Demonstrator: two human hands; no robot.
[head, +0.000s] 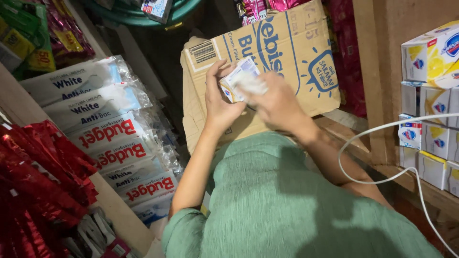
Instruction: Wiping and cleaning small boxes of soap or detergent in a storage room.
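My left hand (221,101) grips a small white and blue soap box (236,76) from its left side, thumb on top. Over the right half of that box lies my right hand (276,102), fingers curled on a pale cloth or wrapper, blurred by motion. Both hands are held above a brown cardboard carton (296,52) with blue printing that stands tilted in front of me. My green shirt fills the lower middle of the view.
A shelf at left carries clear-wrapped bar packs (110,138) in rows, with red foil sachets (38,177) below. Stacked white and yellow soap boxes (430,110) sit on a wooden shelf at right. A white cable (377,181) loops across the right.
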